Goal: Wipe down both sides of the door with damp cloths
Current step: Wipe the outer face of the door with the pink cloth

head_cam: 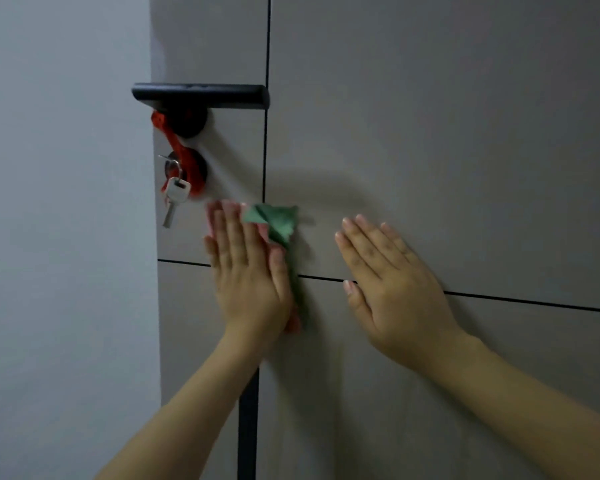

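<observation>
**Wiping the door face below the handle**

The left hand (246, 268) presses flat, fingers extended, on a green-and-pink folded cloth (279, 226) against the grey panelled door (430, 133), below the black lever handle (201, 95). The right hand (392, 282) lies flat, empty. Progress appears partial; the far side is hidden, and dampness cannot be judged.

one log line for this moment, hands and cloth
left hand: flat, pressing green-pink cloth on door below handle | right hand: bare, flat on door | keys: hanging at lock
</observation>
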A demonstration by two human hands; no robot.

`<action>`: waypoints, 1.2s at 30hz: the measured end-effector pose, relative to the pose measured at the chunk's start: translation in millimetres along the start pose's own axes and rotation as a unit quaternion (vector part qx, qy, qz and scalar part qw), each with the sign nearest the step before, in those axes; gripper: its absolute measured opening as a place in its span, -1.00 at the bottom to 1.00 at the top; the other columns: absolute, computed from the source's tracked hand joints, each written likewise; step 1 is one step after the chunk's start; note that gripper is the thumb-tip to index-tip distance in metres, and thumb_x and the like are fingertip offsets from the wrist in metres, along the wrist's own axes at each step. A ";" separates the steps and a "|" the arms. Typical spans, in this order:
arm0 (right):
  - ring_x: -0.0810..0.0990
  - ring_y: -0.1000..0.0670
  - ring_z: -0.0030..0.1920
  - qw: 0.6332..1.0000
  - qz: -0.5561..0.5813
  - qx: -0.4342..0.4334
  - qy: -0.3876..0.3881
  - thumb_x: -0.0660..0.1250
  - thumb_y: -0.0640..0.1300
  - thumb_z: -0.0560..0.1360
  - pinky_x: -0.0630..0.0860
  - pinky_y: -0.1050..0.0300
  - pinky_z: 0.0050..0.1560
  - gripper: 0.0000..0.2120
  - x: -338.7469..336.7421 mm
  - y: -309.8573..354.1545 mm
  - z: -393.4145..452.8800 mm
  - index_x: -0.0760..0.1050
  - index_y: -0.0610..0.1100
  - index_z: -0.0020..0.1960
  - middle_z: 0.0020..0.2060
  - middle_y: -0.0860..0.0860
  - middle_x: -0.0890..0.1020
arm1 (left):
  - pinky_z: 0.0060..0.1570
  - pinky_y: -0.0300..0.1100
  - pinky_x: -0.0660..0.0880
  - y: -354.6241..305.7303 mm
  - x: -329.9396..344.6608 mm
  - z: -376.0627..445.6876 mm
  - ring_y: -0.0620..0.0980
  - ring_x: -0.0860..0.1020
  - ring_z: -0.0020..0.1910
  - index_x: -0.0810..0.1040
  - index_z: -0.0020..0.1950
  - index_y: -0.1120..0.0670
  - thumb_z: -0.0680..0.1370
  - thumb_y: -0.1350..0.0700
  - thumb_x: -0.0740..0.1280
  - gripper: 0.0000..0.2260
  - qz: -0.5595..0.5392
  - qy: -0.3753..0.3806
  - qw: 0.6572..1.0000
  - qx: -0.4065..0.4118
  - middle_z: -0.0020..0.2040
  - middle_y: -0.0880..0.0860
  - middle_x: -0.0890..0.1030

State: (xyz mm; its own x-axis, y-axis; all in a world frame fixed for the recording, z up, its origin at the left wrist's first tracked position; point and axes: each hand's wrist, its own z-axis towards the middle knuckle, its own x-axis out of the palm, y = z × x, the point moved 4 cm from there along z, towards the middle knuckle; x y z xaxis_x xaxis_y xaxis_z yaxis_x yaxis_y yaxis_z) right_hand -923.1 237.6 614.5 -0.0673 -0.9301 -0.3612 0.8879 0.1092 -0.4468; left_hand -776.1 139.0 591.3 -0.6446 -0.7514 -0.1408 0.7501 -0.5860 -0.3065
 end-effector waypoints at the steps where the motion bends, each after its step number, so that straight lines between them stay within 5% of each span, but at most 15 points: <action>1: 0.31 -0.18 0.41 1.000 -0.001 0.005 0.001 0.07 -0.11 0.53 0.24 -0.12 0.42 -0.52 1.9 1.5 0.4 0.36 -0.33 0.37 0.38 -0.21 0.37 | 0.51 0.00 -0.19 0.1 1.4 -8.0 0.04 -0.12 0.54 -0.08 0.53 0.19 0.61 -0.03 -0.06 -0.45 0.003 0.016 0.999 0.038 0.55 0.14 -0.08; 3: 0.30 -0.18 0.42 1.000 0.004 0.010 -0.005 0.08 -0.11 0.53 0.21 -0.10 0.42 -0.52 4.1 1.8 -0.2 0.35 -0.33 0.38 0.38 -0.21 0.37 | 0.51 -0.01 -0.19 14.2 -2.2 -9.3 0.03 -0.11 0.55 -0.06 0.53 0.16 0.61 -0.04 -0.07 -0.46 0.012 0.038 0.997 0.071 0.55 0.11 -0.06; 7: 0.30 -0.18 0.42 1.000 0.003 0.017 -0.016 0.08 -0.11 0.53 0.18 -0.09 0.41 -0.51 6.1 2.5 -0.7 0.34 -0.33 0.38 0.39 -0.21 0.36 | 0.50 0.02 -0.25 65.8 -18.4 10.9 -0.02 -0.20 0.54 -0.11 0.56 0.15 0.60 -0.03 -0.11 -0.44 -0.013 0.010 0.992 -0.129 0.57 0.08 -0.13; 9: 0.29 -0.19 0.42 1.000 -0.008 0.023 -0.015 0.09 -0.11 0.53 0.19 -0.12 0.41 -0.50 7.9 5.5 0.2 0.33 -0.35 0.38 0.39 -0.22 0.36 | 0.50 0.02 -0.27 67.7 -18.6 9.9 -0.03 -0.25 0.54 -0.13 0.56 0.19 0.60 -0.04 -0.11 -0.42 -0.013 0.008 0.987 -0.160 0.57 0.11 -0.17; 15: 0.26 -0.22 0.43 0.999 -0.023 0.037 -0.016 0.10 -0.10 0.53 0.18 -0.14 0.41 -0.49 12.6 12.0 -2.1 0.31 -0.36 0.39 0.40 -0.25 0.33 | 0.51 0.00 -0.21 44.6 -6.5 -28.6 0.04 -0.17 0.54 -0.10 0.53 0.18 0.60 -0.07 -0.08 -0.43 0.009 0.077 0.996 0.051 0.55 0.12 -0.13; 17: 0.28 -0.21 0.42 0.999 -0.023 0.033 -0.023 0.10 -0.11 0.52 0.19 -0.13 0.40 -0.50 11.2 11.2 -1.4 0.32 -0.36 0.38 0.38 -0.24 0.35 | 0.51 0.00 -0.20 53.9 -7.1 -16.4 0.02 -0.16 0.54 -0.09 0.53 0.14 0.60 -0.07 -0.08 -0.44 0.011 0.058 0.997 0.046 0.55 0.10 -0.11; 21: 0.30 -0.20 0.41 0.999 -0.019 0.028 -0.033 0.10 -0.12 0.52 0.21 -0.14 0.40 -0.51 9.7 9.8 -1.0 0.33 -0.36 0.37 0.38 -0.23 0.36 | 0.49 -0.03 -0.29 59.2 -9.5 14.7 0.02 -0.17 0.55 -0.10 0.54 0.11 0.58 -0.11 -0.13 -0.43 -0.030 -0.007 0.994 -0.106 0.58 0.11 -0.07; 31: 0.25 -0.20 0.44 0.998 -0.036 0.036 -0.036 0.12 -0.07 0.54 0.16 -0.14 0.45 -0.48 14.8 14.6 -2.8 0.28 -0.38 0.39 0.40 -0.26 0.31 | 0.51 0.07 -0.09 45.8 -15.2 -9.5 0.21 -0.02 0.52 0.05 0.49 0.33 0.58 0.03 0.04 -0.42 0.015 -0.002 0.999 0.047 0.52 0.28 0.03; 36: 0.24 -0.19 0.44 0.998 -0.044 0.036 -0.026 0.14 -0.08 0.54 0.16 -0.15 0.45 -0.48 15.2 13.0 -2.6 0.26 -0.37 0.40 0.41 -0.25 0.29 | 0.47 0.23 -0.09 43.9 -5.6 -7.3 0.33 0.01 0.50 0.10 0.51 0.11 0.61 -0.02 0.02 -0.51 0.019 -0.015 0.996 0.089 0.51 0.22 0.03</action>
State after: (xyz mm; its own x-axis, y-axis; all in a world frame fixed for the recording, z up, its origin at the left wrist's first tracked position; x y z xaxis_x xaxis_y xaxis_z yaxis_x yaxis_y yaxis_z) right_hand -913.7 225.8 601.1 -0.1249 -0.9523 -0.2785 0.9104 0.0016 -0.4137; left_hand -740.6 119.7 571.7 -0.6119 -0.7816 -0.1212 0.7904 -0.5987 -0.1296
